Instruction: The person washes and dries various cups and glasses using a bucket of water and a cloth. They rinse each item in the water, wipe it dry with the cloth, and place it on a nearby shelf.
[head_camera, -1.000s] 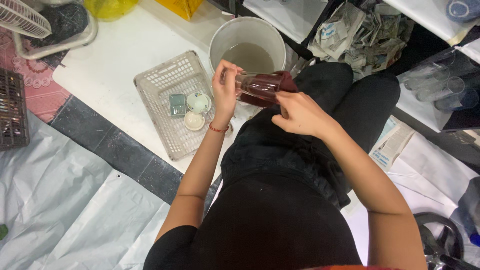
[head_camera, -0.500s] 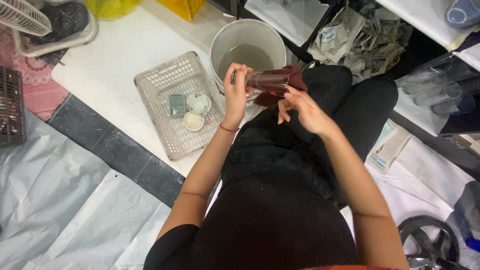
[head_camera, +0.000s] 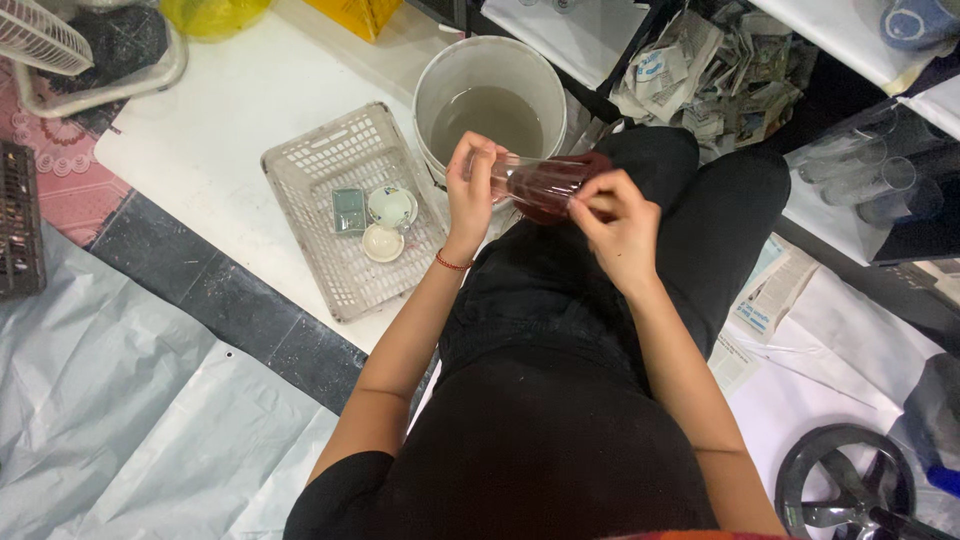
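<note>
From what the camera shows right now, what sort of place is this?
Probably an informal floor workspace for washing or cleaning glassware. The person sits beside a white bucket of cloudy water, both hands on a clear glass with a dark red cloth in it. More glasses and crumpled newspaper lie nearby.

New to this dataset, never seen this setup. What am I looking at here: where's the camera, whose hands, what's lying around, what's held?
There is no machine. One camera sits on a person's head and looks down at their own lap and two bare hands.

The left hand and right hand together hold a clear glass lying on its side, with a dark red cloth inside it. Both hands are closed in a grip on it.

Just beyond it stands a white bucket of cloudy water. To its left, a pale plastic basket holds a small green block and two small round dishes. More clear glasses and crumpled newspaper lie to the right.
</note>
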